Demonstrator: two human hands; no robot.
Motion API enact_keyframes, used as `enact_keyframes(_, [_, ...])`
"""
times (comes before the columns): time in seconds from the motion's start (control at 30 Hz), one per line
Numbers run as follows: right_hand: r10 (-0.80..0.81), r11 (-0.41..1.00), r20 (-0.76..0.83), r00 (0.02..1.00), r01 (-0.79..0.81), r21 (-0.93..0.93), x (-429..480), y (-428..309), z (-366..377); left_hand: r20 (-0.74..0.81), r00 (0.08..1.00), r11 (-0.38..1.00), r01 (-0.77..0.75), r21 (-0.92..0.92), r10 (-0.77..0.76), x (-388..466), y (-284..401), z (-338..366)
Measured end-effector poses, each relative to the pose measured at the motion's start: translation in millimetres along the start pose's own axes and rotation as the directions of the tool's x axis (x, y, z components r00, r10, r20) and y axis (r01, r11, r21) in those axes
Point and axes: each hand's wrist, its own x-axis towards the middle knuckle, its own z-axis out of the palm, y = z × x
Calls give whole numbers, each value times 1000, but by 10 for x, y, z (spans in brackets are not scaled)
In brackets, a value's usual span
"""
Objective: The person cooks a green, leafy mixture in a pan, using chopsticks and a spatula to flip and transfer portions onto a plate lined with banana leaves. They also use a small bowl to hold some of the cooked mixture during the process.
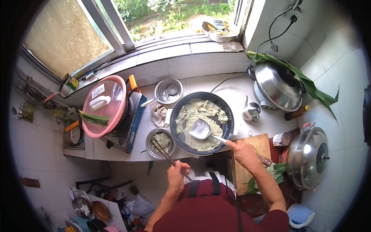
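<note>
My right hand [245, 153] grips the handle of a metal spatula [200, 129]. Its blade rests on a pale, green-flecked pancake [203, 142] in the dark round electric pan [173, 124]. Torn and folded pieces of the same pancake [200, 105] lie along the pan's far side. My left hand [177, 175] holds a pair of dark chopsticks [165, 154]. Their tips reach into a steel bowl [148, 145] just left of the pan, which holds more pancake pieces [161, 139]; whether they touch the food I cannot tell.
Behind the cloth [159, 115], a steel bowl [156, 91] holds a ladle. A pink colander [87, 127] sits over the gas stove [120, 143] at left. To the right stand a small metal pot [251, 111], cutting board [243, 171], lidded steamer [304, 162] and lidded cooker [275, 82]. A power cord [232, 79] crosses the counter.
</note>
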Motion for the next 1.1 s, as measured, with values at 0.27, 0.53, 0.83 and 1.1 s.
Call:
enact_keyframes(0.27, [42, 998, -51, 998, -40, 50, -5, 30, 24, 15, 1000, 1000, 2, 11, -2, 1, 43, 92])
enact_keyframes(0.53, [35, 991, -118, 992, -19, 134, 98, -65, 257, 20, 1000, 999, 15, 30, -16, -4, -7, 100])
enact_keyframes(0.83, [-6, 982, -131, 991, 30, 185, 87, 175, 429, 46, 999, 999, 15, 41, -17, -2, -52, 115])
enact_keyframes(1.1, [-2, 983, -249, 968, 48, 178, 108, 308, 683, 114, 993, 999, 31, 35, -35, 15, -87, 243])
